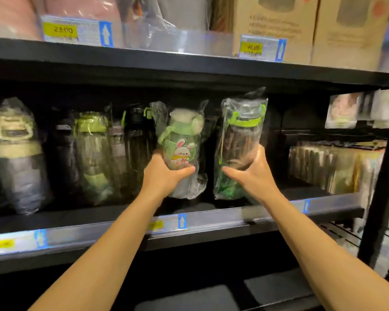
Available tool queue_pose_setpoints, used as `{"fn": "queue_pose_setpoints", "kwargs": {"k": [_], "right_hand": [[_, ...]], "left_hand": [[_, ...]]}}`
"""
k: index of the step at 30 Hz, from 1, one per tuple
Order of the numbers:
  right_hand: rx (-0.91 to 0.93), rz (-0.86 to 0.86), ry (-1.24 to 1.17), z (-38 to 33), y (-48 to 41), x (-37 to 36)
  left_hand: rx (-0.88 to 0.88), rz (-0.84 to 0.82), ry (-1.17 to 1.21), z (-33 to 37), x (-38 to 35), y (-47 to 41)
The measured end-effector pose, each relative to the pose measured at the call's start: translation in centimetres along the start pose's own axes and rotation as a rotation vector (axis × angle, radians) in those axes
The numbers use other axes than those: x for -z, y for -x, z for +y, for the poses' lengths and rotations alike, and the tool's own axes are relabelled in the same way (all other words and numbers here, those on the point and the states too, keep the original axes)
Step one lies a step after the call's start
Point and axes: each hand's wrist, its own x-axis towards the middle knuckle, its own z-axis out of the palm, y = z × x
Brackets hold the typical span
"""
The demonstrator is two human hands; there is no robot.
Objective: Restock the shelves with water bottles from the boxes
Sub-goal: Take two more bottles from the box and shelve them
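left grip point(164, 176) holds the rabbit bottle point(182, 147), right grip point(256, 173) the dark bottle point(240, 140).

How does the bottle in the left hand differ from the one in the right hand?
The rabbit bottle in the left hand is pale green with a cartoon sticker; the dark bottle in the right hand is smoky with a lime collar. The dark bottle reaches higher than the rabbit bottle. Both sit in clear plastic bags.

Green rabbit-print bottle point(180, 149); dark, perhaps brown, lime-collared bottle point(240, 144); black shelf point(211, 68).
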Motion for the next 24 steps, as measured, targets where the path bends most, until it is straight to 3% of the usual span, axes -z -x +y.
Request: {"fn": "queue_pose_setpoints", "kwargs": {"k": [8, 14, 24], "right_hand": [[-0.138, -0.11, -0.068, 2.7, -7.3, -1.6], [-0.272, -0.211, 0.152, 4.3, -10.0, -3.5], [-0.331, -0.269, 0.16, 5.8, -11.2, -5.5]], "left_hand": [[0.236, -0.011, -0.173, 0.8, -5.3, -4.3], [0.279, 0.078, -0.182, -0.5, -6.6, -7.7], [0.368, 0.01, -0.203, -2.8, -6.8, -8.3]]}}
